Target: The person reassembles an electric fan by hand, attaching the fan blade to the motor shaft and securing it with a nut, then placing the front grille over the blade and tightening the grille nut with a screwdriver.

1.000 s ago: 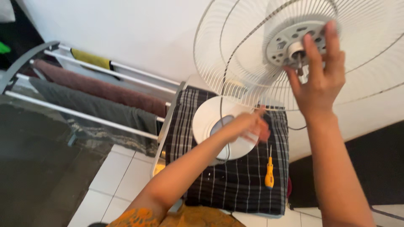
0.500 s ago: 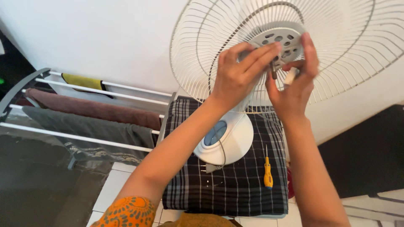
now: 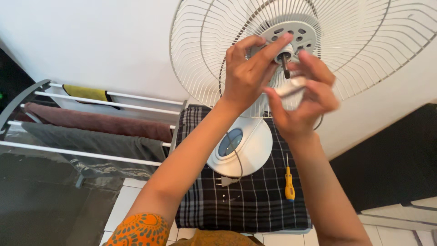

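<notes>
- My left hand [image 3: 248, 75] fingertips pinch the motor shaft [image 3: 285, 66] hub.
- My right hand [image 3: 302, 102] cups a small white plastic part [image 3: 291, 86]: light, slippery; grip its rim.

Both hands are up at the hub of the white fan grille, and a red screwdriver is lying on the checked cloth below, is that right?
Not quite: the screwdriver is yellow, not red, as the head view shows. The rest holds: the left hand and right hand are up at the hub of the white fan grille, and the screwdriver lies on the checked cloth.
</notes>
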